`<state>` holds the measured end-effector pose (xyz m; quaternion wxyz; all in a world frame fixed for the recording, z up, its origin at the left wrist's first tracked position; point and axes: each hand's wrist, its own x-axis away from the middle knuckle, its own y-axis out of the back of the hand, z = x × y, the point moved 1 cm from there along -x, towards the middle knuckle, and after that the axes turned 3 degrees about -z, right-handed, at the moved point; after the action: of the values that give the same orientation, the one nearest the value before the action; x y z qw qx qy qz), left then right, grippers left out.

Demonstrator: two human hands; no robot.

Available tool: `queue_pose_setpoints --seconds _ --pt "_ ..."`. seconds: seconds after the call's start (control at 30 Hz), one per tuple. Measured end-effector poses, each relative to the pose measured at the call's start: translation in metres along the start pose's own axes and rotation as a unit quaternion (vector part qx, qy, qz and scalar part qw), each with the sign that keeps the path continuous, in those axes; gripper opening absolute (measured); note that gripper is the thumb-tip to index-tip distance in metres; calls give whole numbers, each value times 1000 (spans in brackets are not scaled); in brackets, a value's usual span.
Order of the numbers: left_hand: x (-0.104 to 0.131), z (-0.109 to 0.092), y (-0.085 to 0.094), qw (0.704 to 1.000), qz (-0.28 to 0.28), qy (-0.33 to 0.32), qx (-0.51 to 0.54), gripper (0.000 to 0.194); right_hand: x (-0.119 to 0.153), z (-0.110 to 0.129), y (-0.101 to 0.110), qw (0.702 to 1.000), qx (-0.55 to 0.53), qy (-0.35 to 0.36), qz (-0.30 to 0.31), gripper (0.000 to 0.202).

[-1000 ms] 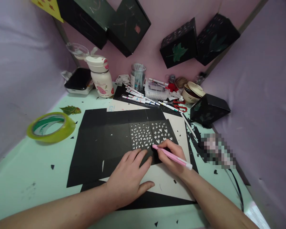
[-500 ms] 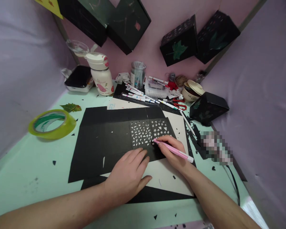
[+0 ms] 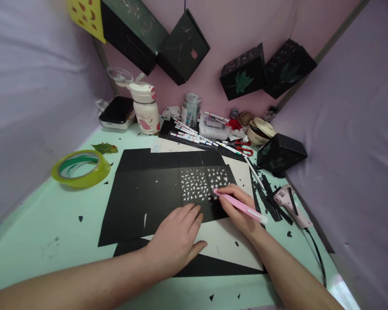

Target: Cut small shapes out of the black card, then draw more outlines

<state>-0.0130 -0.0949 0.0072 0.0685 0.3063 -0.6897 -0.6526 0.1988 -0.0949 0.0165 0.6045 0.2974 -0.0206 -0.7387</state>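
- Shifted right hand slightly rightward over black card, pinching pink pen-shaped tool in closed fingers.
- Resting left hand on black card with loosely spread fingers.

Toward the near edge of the desk, two bare forearms are showing. The left forearm is looking smooth and rather slender, and its outline is tapering softly into the wrist. The left hand, also bare, is having a broad, smooth back, slim fingers with rounded tips, and a narrower thumb. The right forearm is having a similar even outline, and it is tapering at the wrist too. The right hand is likewise looking bare and slim-fingered; its nails are appearing too small for telling details.
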Motion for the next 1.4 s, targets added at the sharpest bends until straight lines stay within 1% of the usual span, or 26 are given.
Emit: queue_pose_setpoints --seconds 0.07,0.17,0.33,0.4,0.47,0.57,0.63,0.7,0.8,0.9,1.03,1.13,1.4 --pt "0 -1 1 1000 17 3 0 53 0 0 1 1000 7 -11 -3 12" --pt "1 -2 0 999 42 0 2 62 1 0 3 999 20 -42 0 12" --pt "0 -1 -4 998 60 -7 4 75 -3 4 6 992 -6 -125 -5 9" --pt "0 0 -4 998 58 -3 6 76 -9 10 8 988 -32 -146 30 12" --pt "-1 0 -4 998 58 -2 9 76 -18 14 10 982 -51 -155 95 13" --pt "-1 0 -4 998 63 -6 11 77 -35 14 9 978 -29 -141 153 10" --pt "-1 0 -5 998 68 -11 10 78 -43 8 6 978 -14 -115 171 10" --pt "0 0 -6 997 70 -14 8 78 -47 -2 1 978 -22 -98 184 11" --pt "-1 0 -6 998 61 -14 6 76 -45 -14 -5 977 -26 -79 197 12" --pt "-1 0 -5 999 46 -19 11 74 -42 -19 -6 975 -36 -77 205 12" --pt "0 1 -3 999 33 -15 26 69 -39 -19 -6 969 -39 -83 228 10" --pt "0 1 -3 998 36 -8 43 69 -39 -19 -6 966 -35 -91 240 9" --pt "-1 2 -3 999 18 -9 28 66 -41 -17 -7 960 -36 -99 260 10"
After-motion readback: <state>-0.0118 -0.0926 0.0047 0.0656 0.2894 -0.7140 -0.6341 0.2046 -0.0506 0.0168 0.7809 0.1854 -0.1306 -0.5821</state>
